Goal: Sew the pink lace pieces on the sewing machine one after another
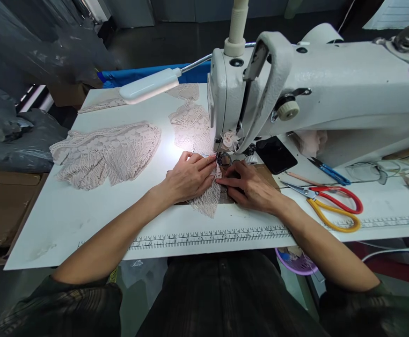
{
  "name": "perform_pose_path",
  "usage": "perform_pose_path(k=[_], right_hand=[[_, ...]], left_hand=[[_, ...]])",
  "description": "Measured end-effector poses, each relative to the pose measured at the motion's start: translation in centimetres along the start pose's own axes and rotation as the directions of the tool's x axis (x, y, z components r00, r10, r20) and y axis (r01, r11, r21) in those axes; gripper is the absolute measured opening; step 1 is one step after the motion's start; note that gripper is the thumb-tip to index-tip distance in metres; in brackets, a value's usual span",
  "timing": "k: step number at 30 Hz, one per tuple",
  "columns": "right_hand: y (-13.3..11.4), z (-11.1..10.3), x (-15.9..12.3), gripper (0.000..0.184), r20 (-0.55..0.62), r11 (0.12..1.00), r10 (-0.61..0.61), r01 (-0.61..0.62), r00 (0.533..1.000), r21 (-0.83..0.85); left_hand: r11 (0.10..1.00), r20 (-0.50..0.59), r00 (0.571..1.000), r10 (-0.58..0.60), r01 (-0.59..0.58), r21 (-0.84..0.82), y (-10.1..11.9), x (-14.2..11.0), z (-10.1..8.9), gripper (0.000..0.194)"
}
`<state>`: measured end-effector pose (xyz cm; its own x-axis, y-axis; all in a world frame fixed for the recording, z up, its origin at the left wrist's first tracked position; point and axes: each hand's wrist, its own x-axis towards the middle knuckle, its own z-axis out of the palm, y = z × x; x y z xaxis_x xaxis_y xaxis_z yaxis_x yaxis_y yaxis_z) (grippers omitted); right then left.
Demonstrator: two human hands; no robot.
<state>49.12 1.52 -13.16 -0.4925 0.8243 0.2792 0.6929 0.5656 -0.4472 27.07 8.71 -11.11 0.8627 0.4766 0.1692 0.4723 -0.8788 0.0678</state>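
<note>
A pale pink lace piece [204, 202] lies under the presser foot [224, 159] of a white sewing machine [317, 89]. My left hand [187, 177] lies flat on the lace left of the foot, fingers stretched toward the needle. To the right of the foot, my right hand [248, 186] presses on the lace with its fingers extended and close together. Both hands touch the fabric just in front of the needle.
A larger lace piece [106, 152] lies at the left of the white table [67, 220], more lace [190, 124] behind the machine. Red-and-yellow scissors [331, 206], blue snips [329, 172], a black phone [276, 154] sit right. A lamp [150, 85] hangs over; a ruler [208, 236] lines the front edge.
</note>
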Motion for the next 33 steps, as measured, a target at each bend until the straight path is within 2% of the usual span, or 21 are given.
perform_pose_path(k=[11, 26, 29, 33], right_hand=[[-0.2, 0.2, 0.0, 0.031, -0.041, 1.000, -0.014, 0.014, 0.999, 0.001], [-0.2, 0.3, 0.0, 0.031, -0.078, 0.999, -0.034, 0.033, 0.996, -0.013], [-0.1, 0.4, 0.0, 0.031, -0.081, 0.999, -0.048, 0.047, 0.996, -0.020], [0.1, 0.3, -0.1, 0.031, -0.062, 0.998, -0.053, 0.051, 0.997, -0.032]], left_hand=[[0.997, -0.137, 0.991, 0.009, -0.020, -0.078, -0.5, -0.5, 1.2, 0.034], [0.999, -0.141, 0.989, 0.033, -0.027, 0.046, 0.3, -0.3, 1.0, 0.035], [0.996, -0.175, 0.984, 0.046, -0.033, 0.080, 0.5, -0.3, 1.2, 0.034], [0.991, -0.272, 0.958, 0.087, -0.056, 0.119, 0.5, -0.4, 1.8, 0.027]])
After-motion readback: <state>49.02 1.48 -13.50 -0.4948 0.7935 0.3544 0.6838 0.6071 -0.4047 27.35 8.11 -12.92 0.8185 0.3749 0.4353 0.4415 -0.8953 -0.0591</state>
